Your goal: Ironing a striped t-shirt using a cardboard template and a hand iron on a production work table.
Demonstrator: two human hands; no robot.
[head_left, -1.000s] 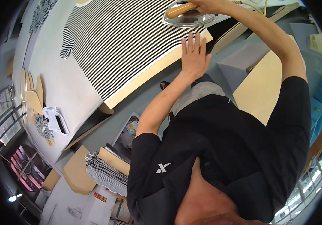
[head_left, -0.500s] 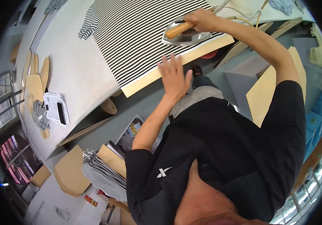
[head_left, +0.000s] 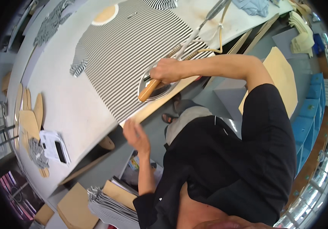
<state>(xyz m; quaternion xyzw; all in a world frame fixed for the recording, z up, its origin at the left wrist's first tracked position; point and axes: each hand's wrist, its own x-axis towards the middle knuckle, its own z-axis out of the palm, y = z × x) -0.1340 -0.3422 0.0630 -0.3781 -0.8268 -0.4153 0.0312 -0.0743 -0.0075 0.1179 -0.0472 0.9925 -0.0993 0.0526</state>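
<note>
Right hand is clenched round the pale wooden handle of a shiny metal steam iron, and the soleplate sits flat on the black-and-white striped knit shirt, close to its hem at the near edge of the long white padded pressing table. A beige hose and cable run up from the iron across the cloth. Left hand is down at the table's front edge, right by the hem corner; whether its fingers pinch the fabric or only rest there, I cannot tell. This reads as the pressing step, working the lower part of the garment. The next stroke would call for the cloth kept taut at that corner and the iron kept flat, clear of the edge drop. Off to the left lie tan cardboard shirt forms, and a stack of folded striped shirts sits below.
</note>
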